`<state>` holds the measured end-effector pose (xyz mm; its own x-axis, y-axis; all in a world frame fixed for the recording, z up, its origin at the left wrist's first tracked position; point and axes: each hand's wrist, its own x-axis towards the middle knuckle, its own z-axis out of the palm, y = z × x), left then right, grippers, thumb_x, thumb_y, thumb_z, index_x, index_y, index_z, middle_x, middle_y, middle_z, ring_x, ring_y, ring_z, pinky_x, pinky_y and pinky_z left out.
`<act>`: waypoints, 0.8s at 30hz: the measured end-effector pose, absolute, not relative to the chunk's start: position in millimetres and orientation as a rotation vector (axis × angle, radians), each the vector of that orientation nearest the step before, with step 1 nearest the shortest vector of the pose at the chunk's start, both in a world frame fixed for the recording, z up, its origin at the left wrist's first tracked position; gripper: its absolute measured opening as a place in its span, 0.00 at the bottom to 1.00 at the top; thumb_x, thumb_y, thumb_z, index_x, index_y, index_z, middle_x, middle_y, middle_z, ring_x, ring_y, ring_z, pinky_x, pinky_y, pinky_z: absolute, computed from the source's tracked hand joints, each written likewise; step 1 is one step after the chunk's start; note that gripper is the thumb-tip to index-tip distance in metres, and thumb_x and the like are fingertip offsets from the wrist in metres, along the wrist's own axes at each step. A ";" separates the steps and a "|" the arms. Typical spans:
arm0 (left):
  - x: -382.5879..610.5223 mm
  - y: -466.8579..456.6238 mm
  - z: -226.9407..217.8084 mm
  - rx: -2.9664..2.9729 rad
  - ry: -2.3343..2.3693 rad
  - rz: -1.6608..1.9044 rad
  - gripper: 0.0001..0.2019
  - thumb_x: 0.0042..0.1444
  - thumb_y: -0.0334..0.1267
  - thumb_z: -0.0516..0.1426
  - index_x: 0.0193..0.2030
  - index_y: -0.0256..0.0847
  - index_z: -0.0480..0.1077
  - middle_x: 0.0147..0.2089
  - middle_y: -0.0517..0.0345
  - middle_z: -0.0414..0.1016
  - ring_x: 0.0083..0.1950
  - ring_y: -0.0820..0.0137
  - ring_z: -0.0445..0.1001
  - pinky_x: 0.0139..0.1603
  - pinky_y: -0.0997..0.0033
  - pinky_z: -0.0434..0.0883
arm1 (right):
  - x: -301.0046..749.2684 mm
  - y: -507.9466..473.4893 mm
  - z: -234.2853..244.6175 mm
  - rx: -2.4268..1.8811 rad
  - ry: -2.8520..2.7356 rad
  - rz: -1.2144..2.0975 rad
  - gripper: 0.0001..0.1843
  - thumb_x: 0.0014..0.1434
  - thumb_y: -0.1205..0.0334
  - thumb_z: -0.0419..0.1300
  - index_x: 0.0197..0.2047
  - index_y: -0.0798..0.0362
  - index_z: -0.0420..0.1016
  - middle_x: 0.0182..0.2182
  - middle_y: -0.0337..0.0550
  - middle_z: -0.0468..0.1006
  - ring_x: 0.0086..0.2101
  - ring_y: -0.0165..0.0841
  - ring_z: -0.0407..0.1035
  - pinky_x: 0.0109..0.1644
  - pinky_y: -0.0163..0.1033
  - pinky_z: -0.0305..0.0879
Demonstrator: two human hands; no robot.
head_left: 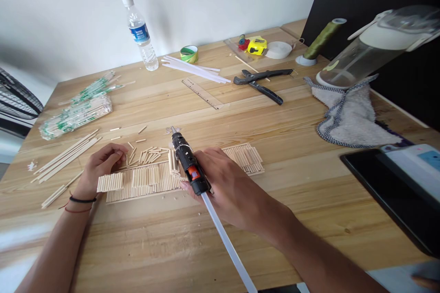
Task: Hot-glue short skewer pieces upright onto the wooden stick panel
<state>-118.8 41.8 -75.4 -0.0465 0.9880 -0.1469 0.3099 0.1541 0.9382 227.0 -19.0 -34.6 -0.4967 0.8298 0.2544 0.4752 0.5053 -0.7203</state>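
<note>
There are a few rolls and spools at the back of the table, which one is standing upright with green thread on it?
The tall thread spool at the far right, beside the towel. The green tape roll and the white tape roll both lie flat and low.

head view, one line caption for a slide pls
Right hand grips a glue gun over a mat of short wooden sticks while the left hand rests beside it.

Right hand (223, 183) grips glue gun (187, 162); left hand (101, 165) touches stick panel (144, 182).

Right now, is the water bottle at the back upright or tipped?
Upright. The water bottle stands on its base on the wooden table near the wall, white cap on top.
</note>
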 end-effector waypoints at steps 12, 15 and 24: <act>-119.3 40.8 -75.2 1.346 1.517 0.937 0.10 0.57 0.45 0.66 0.39 0.41 0.80 0.30 0.59 0.74 0.30 0.72 0.67 0.29 0.74 0.62 | 226.8 -18.3 -36.7 -1.023 -2.160 0.768 0.09 0.63 0.73 0.59 0.40 0.51 0.65 0.36 0.43 0.75 0.36 0.38 0.67 0.51 0.47 0.64; -118.7 41.1 -75.4 1.339 1.522 0.941 0.09 0.57 0.45 0.66 0.39 0.42 0.81 0.30 0.59 0.74 0.30 0.72 0.67 0.29 0.74 0.62 | 226.8 -18.0 -36.2 -1.023 -2.161 0.798 0.09 0.62 0.74 0.58 0.39 0.51 0.65 0.36 0.43 0.75 0.36 0.38 0.67 0.52 0.48 0.64; -119.4 41.0 -74.1 1.332 1.534 0.932 0.10 0.56 0.45 0.66 0.38 0.42 0.81 0.30 0.59 0.74 0.31 0.71 0.68 0.27 0.73 0.62 | 227.2 -17.9 -36.7 -1.044 -2.174 0.795 0.07 0.63 0.72 0.58 0.40 0.51 0.67 0.37 0.45 0.75 0.37 0.39 0.67 0.52 0.48 0.64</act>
<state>-119.4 41.0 -74.1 -0.0424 0.9894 -0.1386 0.3332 0.1447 0.9317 227.2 -17.9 -36.7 -0.5156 0.8195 0.2501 0.4645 0.5126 -0.7221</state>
